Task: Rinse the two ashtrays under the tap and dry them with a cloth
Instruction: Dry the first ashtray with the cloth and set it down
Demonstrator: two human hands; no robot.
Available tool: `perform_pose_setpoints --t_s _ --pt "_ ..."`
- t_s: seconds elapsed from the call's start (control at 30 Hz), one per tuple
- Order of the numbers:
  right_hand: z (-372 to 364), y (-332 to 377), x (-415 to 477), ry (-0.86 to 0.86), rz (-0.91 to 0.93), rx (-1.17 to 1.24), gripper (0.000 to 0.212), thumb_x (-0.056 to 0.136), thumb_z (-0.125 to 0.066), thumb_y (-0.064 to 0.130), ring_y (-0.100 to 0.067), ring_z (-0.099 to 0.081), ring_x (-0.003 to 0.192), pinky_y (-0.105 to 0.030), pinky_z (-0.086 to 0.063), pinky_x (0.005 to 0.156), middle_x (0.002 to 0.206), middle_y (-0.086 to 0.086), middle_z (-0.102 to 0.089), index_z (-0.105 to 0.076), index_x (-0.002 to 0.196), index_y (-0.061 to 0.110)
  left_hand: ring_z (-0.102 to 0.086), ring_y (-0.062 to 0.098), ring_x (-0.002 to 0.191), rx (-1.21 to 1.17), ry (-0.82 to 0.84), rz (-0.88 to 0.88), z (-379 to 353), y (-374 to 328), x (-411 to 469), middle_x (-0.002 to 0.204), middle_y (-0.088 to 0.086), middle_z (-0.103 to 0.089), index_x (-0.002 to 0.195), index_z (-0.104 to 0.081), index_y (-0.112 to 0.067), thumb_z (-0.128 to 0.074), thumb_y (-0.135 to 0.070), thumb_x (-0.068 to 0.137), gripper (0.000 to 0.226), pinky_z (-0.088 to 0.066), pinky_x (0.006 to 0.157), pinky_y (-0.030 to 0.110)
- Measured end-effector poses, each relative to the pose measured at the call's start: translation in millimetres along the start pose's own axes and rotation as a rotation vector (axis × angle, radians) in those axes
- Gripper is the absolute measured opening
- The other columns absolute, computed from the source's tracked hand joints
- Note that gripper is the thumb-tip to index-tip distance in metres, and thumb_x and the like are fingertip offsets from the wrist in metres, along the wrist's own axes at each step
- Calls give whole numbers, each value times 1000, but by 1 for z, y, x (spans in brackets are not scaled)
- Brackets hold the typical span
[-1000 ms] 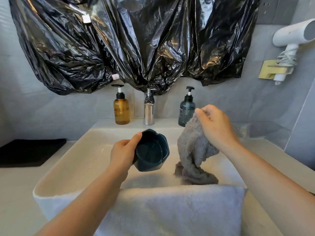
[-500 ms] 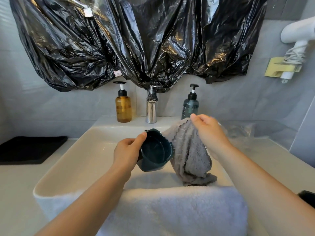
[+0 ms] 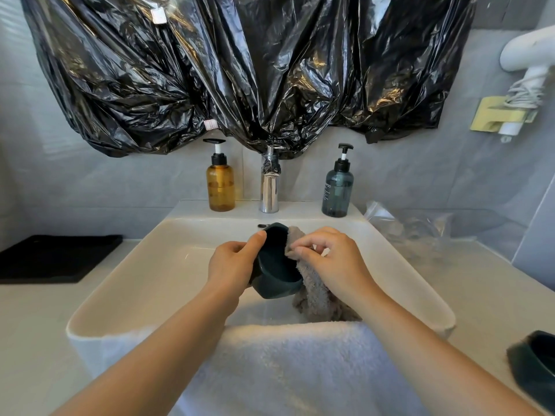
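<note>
One ashtray (image 3: 274, 274), gripped tilted by left hand (image 3: 232, 262) at frame centre over the sink (image 3: 126, 283), now meets the grey cloth (image 3: 315, 295) that right hand (image 3: 333, 259) pinches & brings in from the right, so drying prob. starts; 2nd ashtray (image 3: 534, 364) sits lower right.

Bright, even light fills the room, throwing white glare across the crinkled black plastic sheet (image 3: 240, 70) and the chrome tap (image 3: 269, 190). Shadows lie soft and faint inside the white basin (image 3: 168, 265). Straight lines bow near the edges, and the far-right hair dryer (image 3: 524, 52) looks smeared.
</note>
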State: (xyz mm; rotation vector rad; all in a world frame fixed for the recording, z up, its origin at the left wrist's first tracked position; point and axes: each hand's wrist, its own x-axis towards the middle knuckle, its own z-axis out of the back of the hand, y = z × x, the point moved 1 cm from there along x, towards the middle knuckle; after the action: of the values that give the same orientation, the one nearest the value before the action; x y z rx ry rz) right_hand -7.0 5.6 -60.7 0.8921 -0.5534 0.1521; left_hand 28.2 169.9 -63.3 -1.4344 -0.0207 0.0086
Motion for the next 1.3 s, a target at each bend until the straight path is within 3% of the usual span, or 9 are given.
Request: perform_pose_setpoints --t_s 0.2,0.37,0.47,0.67,0.77,0.9,1.03,1.17,1.3 --pt "4 -6 -4 -48 -251 68 38 82 -71 44 -8 -59 89 -20 -49 71 104 10 -56 -55 113 28 -61 25 85 44 -27 -26 1 -1 -3 90 11 -69 76 -63 -18 -53 -52 90 38 -55 81 46" --pt "12 -16 -8 68 -492 101 39 93 -51 52 -15 -64 87 -34 -55 79 105 1 -64 -62 111 20 -54 24 75 87 -57 -46 2 -2 -3 82 12 -65 81 -66 -9 -55 -52 89 44 -54 74 46" --pt "10 -14 -9 154 -472 171 29 91 -60 43 -9 -63 72 -22 -51 65 94 3 -70 -71 98 17 -55 23 74 111 -60 -53 1 -1 -2 88 17 -66 86 -65 -6 -57 -52 88 46 -54 75 45" --pt "11 -16 -7 -15 -283 221 9 82 -74 20 -5 -59 57 -17 -47 56 61 6 -66 -71 73 19 -64 25 86 178 5 -84 -3 3 -3 90 10 -69 92 -66 -11 -61 -52 85 41 -56 80 46" --pt "12 -6 -7 -72 -117 236 10 83 -73 17 2 -60 65 -12 -46 64 67 13 -68 -74 77 26 -65 28 83 181 12 -82 -3 1 -4 91 16 -70 92 -68 -3 -63 -51 84 49 -55 80 47" --pt "3 -5 -11 223 -35 -158 15 91 -63 25 -7 -52 93 -23 -42 82 90 10 -56 -76 99 29 -65 29 87 180 20 -88 -3 0 -6 91 14 -69 92 -68 -6 -61 -49 86 44 -56 80 47" --pt "8 -5 -10 -73 -71 -55 3 85 -70 30 -3 -52 87 -13 -37 73 93 5 -55 -71 87 31 -58 27 74 159 1 -102 -1 2 -5 83 16 -65 88 -66 -1 -60 -53 85 52 -54 73 46" --pt "8 -9 -12 94 -379 49 51 74 -73 55 -7 -57 96 -19 -42 67 106 9 -58 -54 110 25 -63 27 79 149 11 -148 -3 0 -7 90 18 -69 92 -69 -1 -61 -50 86 49 -55 73 46" --pt "-3 -8 -12 207 -361 -7 54 70 -75 58 -5 -61 92 -20 -47 68 101 10 -65 -60 109 23 -65 23 83 122 -12 -193 -3 -1 -8 88 10 -70 93 -69 -8 -61 -45 88 38 -55 74 40"
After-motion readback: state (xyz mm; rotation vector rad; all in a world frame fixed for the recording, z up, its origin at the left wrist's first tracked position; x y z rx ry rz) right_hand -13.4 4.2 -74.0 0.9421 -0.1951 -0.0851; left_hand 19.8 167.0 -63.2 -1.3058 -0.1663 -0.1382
